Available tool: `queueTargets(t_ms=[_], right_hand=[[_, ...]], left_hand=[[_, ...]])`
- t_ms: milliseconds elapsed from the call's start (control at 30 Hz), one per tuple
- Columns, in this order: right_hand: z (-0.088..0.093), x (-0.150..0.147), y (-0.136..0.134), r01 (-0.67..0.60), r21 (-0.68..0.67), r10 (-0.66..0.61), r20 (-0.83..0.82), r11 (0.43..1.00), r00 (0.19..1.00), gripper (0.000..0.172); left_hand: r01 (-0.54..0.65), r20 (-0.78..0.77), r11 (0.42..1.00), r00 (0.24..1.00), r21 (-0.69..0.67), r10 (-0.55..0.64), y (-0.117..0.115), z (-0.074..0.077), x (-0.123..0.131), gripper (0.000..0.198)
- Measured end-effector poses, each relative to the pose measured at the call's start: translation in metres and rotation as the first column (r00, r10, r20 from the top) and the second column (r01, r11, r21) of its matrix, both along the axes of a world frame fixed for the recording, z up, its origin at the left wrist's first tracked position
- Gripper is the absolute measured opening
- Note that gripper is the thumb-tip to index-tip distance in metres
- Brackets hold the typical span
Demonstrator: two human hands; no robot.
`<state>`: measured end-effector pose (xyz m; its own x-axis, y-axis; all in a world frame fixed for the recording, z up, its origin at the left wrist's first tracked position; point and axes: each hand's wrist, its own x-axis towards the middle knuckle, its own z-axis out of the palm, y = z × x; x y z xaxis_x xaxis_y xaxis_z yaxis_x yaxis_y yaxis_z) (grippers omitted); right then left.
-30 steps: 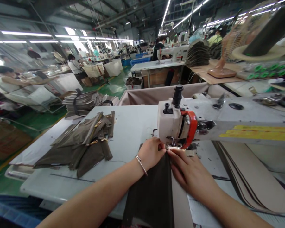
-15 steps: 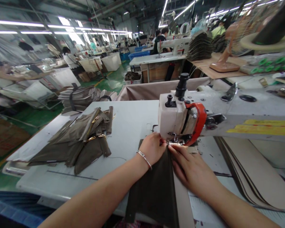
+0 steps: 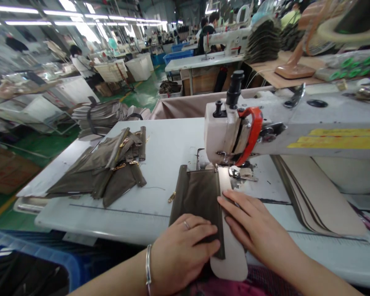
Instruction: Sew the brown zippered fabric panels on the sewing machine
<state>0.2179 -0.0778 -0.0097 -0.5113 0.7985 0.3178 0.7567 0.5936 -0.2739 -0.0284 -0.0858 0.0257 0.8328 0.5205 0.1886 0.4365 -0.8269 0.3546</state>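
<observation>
Dark fabric (image 3: pixel 202 191) lies beneath the left hand (image 3: pixel 185 250).

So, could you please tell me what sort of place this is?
Likely a sewing factory floor: a near sewing machine, another sewing machine beyond it, and piled zippered fabric pieces.

In the upper left, long white tube lights (image 3: pixel 63 13) are hung in rows near bright windows (image 3: pixel 68 5). A glossy green floor (image 3: pixel 57 140), marked with a yellow painted line (image 3: pixel 6 204), is seen at left. A white-topped worktable (image 3: pixel 185 64) is placed at upper centre.
</observation>
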Motion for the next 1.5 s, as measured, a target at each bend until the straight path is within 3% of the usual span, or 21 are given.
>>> queueTargets(t_ms=[67,167,567,700,833,933,1100,1500], right_hand=[[-0.002,0.0,-0.003,0.006,0.007,-0.006,-0.012,1.0,1.0,0.042],[-0.002,0.0,-0.002,0.009,-0.005,-0.009,-0.014,1.0,1.0,0.041],[0.0,-0.002,-0.001,0.002,0.01,-0.002,-0.032,1.0,0.999,0.04],[-0.002,-0.001,-0.001,-0.001,0.021,0.002,-0.029,1.0,1.0,0.041],[-0.004,0.001,-0.002,0.003,0.016,-0.003,0.009,1.0,1.0,0.04],[-0.004,0.0,-0.002,0.023,0.041,-0.024,0.047,0.999,0.999,0.041],[-0.003,0.0,-0.002,0.031,0.067,-0.037,0.088,0.997,0.995,0.043],[0.0,-0.004,0.0,0.051,0.073,-0.059,0.11,0.996,0.992,0.043]], left_hand=[[0.006,0.025,0.994,1.0,0.112,-0.009,-0.017,-0.005,-0.002,0.028],[0.021,0.054,0.974,0.998,0.224,-0.034,-0.023,-0.01,0.0,0.023],[0.018,0.035,0.963,0.999,0.268,-0.028,-0.03,-0.008,0.012,0.021],[-0.005,0.036,0.993,0.999,0.117,0.0,-0.001,0.002,0.014,0.024],[-0.184,0.004,0.97,0.983,0.159,0.185,0.054,0.003,0.024,0.031],[-0.23,-0.07,0.963,0.968,0.142,0.242,0.08,-0.005,0.031,0.037],[-0.248,-0.071,0.965,0.965,0.082,0.254,0.081,-0.012,0.031,0.038],[-0.234,-0.041,0.967,0.97,0.1,0.239,0.085,-0.01,0.031,0.038]])
